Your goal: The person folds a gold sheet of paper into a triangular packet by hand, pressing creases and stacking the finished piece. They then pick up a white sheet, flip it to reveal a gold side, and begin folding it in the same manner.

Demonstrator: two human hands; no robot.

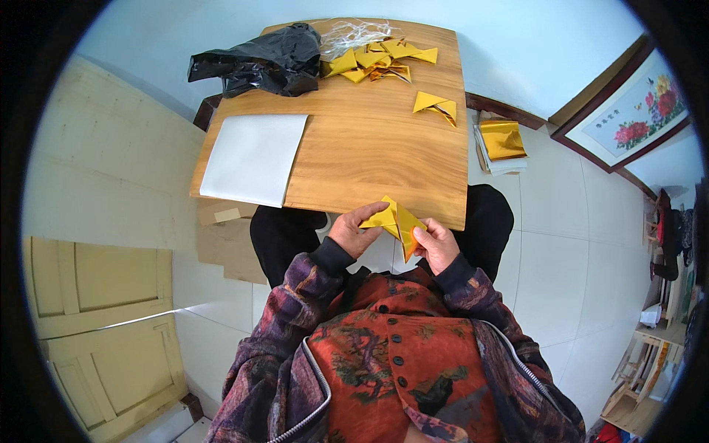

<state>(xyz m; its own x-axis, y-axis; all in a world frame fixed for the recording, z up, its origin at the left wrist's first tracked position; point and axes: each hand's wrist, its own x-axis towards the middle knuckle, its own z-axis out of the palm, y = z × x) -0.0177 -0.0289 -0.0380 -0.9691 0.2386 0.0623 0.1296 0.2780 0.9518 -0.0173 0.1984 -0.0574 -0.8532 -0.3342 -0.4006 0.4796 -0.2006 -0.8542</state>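
Both the left hand (pixel 353 233) and right hand (pixel 439 246) pinch one folded gold paper (pixel 396 220) at the near edge of the wooden table (pixel 369 159); on it, white paper (pixel 252 159) lies left, a lone gold fold (pixel 433 102) right, a gold pile (pixel 367 59) and black bag (pixel 273 60) farthest back

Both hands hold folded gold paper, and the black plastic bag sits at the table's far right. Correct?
No: the head view shows the black plastic bag at the far left of the table. The left hand and right hand do hold folded gold paper.
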